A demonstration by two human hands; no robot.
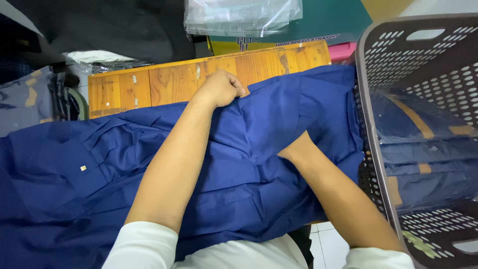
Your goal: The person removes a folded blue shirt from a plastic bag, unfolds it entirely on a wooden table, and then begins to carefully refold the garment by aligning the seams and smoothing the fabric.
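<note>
Head view. Left hand: fingers curled into a closed grip, pinching the far edge of the blue garment where it meets the wooden board; knuckles up, forearm running straight out over the cloth. Right hand: not visible, tucked under a fold of the same garment near its middle, only the forearm showing up to the wrist; whether its fingers are spread or closed, cannot tell. The two hands are apart, left at the far hem, right nearer the person and lower. The garment lies spread and creased across the work surface, reaching from the left border to the grey perforated basket on the right, touching the basket's wall. A small square stud shows on the cloth well left of the left arm. Inside the basket: folded blue garments in clear bags, stacked. Clear plastic bags lie beyond the board.
</note>
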